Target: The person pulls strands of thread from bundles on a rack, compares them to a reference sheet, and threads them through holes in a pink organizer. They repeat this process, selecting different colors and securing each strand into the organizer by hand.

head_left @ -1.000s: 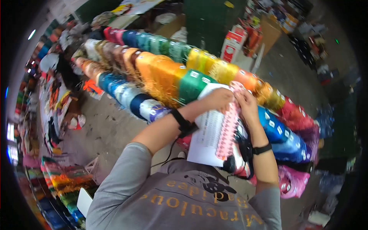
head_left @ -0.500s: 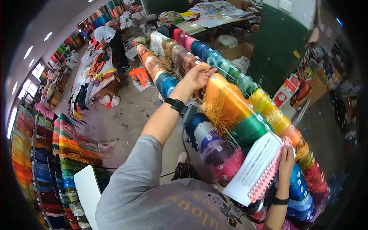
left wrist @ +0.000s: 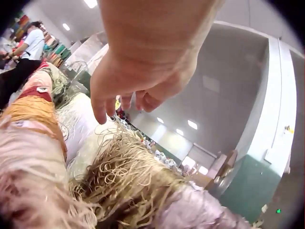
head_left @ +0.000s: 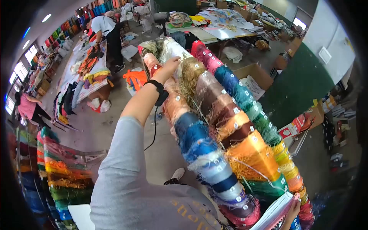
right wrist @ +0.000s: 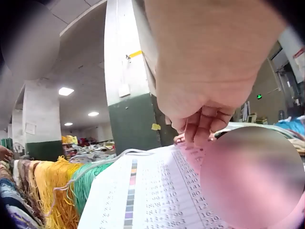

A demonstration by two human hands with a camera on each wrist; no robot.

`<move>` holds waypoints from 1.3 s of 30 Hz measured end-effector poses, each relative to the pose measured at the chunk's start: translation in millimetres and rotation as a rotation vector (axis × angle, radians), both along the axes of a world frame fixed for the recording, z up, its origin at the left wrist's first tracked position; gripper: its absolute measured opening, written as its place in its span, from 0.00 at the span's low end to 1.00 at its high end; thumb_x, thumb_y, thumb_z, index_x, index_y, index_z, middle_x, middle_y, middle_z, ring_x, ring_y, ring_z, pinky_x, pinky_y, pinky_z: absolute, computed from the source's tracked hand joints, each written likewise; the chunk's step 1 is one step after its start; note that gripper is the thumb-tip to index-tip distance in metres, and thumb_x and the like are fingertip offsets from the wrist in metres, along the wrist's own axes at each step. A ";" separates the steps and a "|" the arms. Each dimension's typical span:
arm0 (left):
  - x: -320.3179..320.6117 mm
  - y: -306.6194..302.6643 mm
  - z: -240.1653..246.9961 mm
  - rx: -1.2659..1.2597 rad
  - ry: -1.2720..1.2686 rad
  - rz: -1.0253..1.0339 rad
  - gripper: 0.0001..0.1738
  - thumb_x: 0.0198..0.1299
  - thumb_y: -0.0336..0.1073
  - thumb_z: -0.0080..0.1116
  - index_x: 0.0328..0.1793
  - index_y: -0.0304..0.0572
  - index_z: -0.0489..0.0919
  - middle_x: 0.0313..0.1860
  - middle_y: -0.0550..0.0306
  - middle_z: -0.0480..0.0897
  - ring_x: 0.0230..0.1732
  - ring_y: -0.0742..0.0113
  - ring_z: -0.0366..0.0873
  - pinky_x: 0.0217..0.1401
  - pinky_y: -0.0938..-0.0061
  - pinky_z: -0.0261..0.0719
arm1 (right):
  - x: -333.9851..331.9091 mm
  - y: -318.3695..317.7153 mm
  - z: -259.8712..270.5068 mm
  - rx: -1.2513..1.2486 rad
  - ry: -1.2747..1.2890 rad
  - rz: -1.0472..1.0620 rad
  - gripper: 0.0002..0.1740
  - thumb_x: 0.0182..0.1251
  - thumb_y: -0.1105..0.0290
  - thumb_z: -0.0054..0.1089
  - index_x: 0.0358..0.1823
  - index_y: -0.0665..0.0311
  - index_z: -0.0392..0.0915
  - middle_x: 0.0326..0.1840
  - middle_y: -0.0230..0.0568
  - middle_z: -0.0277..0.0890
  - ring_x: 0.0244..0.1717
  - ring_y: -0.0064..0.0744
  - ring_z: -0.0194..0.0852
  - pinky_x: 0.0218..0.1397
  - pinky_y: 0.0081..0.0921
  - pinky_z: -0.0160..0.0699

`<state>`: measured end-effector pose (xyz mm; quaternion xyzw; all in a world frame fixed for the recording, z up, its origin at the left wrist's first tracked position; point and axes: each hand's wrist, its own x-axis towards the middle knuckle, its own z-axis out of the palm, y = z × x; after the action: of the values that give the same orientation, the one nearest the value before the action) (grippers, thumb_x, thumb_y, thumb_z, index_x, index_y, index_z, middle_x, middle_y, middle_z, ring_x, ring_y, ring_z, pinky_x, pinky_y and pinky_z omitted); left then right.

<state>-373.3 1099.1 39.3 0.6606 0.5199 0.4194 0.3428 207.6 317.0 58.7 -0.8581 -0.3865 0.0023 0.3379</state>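
Observation:
My left hand (head_left: 170,68) reaches out to the far part of the hanging yarn rows, right over the cream-white yarn (head_left: 173,49). In the left wrist view its loosely bent fingers (left wrist: 98,110) hang close above white and beige looped threads (left wrist: 128,176), with nothing held. My right hand (head_left: 293,210), at the lower right, pinches the top edge of some printed sheets (right wrist: 152,191). These carry columns of numbers and a strip of small colour swatches (right wrist: 129,200). A pink piece (right wrist: 190,155) with dark marks lies along their edge under the fingers.
Orange yarn (head_left: 255,153), blue yarn (head_left: 191,132) and green yarn (head_left: 268,188) hang in long, tagged rows before me. A green-and-white pillar (head_left: 303,76) stands at the right. Another person (head_left: 105,30) bends over a cluttered table at the far left. More yarn (head_left: 61,168) hangs at the lower left.
My left hand has left the sheets and moved forward and left, past the orange and brown yarn to the cream-white yarn. The view has swung left; the right hand keeps hold of the sheets.

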 end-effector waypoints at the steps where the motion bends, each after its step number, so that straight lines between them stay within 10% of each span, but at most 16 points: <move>1: -0.1 28.8 -13.7 0.272 0.109 -0.132 0.24 0.59 0.31 0.47 0.63 0.41 0.71 0.52 0.50 0.80 0.54 0.52 0.75 0.56 0.65 0.73 | -0.3 -1.4 2.0 0.008 0.036 -0.043 0.07 0.69 0.73 0.48 0.38 0.71 0.70 0.30 0.37 0.71 0.32 0.23 0.66 0.38 0.21 0.68; 6: 41.4 76.3 -0.6 0.512 0.395 -0.183 0.27 0.55 0.27 0.45 0.64 0.42 0.71 0.57 0.42 0.76 0.58 0.43 0.71 0.60 0.62 0.70 | -45.5 25.6 30.0 0.044 0.007 -0.181 0.04 0.67 0.77 0.48 0.33 0.68 0.69 0.24 0.33 0.68 0.26 0.18 0.63 0.32 0.18 0.64; 8: 48.0 56.9 18.7 0.328 0.717 -0.240 0.28 0.55 0.28 0.45 0.65 0.46 0.69 0.56 0.46 0.77 0.61 0.49 0.70 0.60 0.62 0.70 | -103.2 65.6 72.6 -0.268 -0.096 -0.112 0.15 0.70 0.66 0.52 0.54 0.62 0.74 0.43 0.43 0.78 0.39 0.33 0.75 0.44 0.26 0.75; 12: 40.6 19.4 8.7 0.452 0.885 -0.144 0.26 0.56 0.31 0.47 0.64 0.42 0.68 0.52 0.41 0.78 0.55 0.50 0.75 0.53 0.57 0.74 | -131.6 101.7 83.3 -0.288 -0.125 -0.087 0.14 0.69 0.68 0.52 0.52 0.67 0.74 0.40 0.44 0.77 0.38 0.32 0.75 0.42 0.26 0.75; 15: 25.2 2.0 3.1 0.034 0.743 -0.063 0.19 0.58 0.37 0.50 0.54 0.37 0.76 0.46 0.40 0.80 0.48 0.51 0.79 0.50 0.60 0.76 | -143.6 122.4 84.6 -0.313 -0.204 -0.059 0.13 0.69 0.69 0.52 0.50 0.68 0.75 0.39 0.42 0.77 0.36 0.32 0.74 0.40 0.26 0.75; 17: 6.1 14.6 -14.0 -0.099 0.948 -0.575 0.18 0.57 0.44 0.53 0.37 0.33 0.80 0.37 0.41 0.83 0.40 0.50 0.81 0.44 0.63 0.78 | -128.2 121.4 73.9 -0.307 -0.356 0.009 0.12 0.69 0.68 0.54 0.46 0.69 0.75 0.35 0.43 0.77 0.34 0.31 0.74 0.38 0.27 0.75; 22: -8.6 32.9 4.7 -0.362 0.455 -0.428 0.20 0.54 0.45 0.55 0.30 0.30 0.81 0.30 0.41 0.83 0.31 0.47 0.82 0.35 0.60 0.79 | -147.7 145.1 84.0 -0.127 0.015 -0.049 0.14 0.68 0.65 0.55 0.43 0.71 0.76 0.30 0.45 0.78 0.33 0.32 0.74 0.39 0.30 0.74; 27: -8.8 37.0 16.8 0.506 0.778 0.187 0.11 0.57 0.39 0.54 0.33 0.40 0.83 0.39 0.48 0.79 0.41 0.50 0.79 0.42 0.61 0.77 | -159.7 160.8 102.0 -0.253 -0.180 0.046 0.14 0.68 0.65 0.55 0.43 0.71 0.76 0.30 0.44 0.78 0.33 0.33 0.74 0.39 0.30 0.74; 39: 4.3 102.5 -14.1 0.200 0.287 -0.018 0.08 0.52 0.39 0.62 0.33 0.45 0.83 0.32 0.53 0.81 0.36 0.56 0.80 0.39 0.64 0.75 | -199.3 164.2 124.6 -0.347 -0.215 0.045 0.11 0.68 0.70 0.52 0.46 0.69 0.76 0.37 0.44 0.80 0.37 0.31 0.77 0.42 0.26 0.75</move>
<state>-369.1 1201.6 25.2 0.7490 0.5133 0.3672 0.2015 8.3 481.2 183.4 -0.8899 -0.4334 -0.0151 0.1416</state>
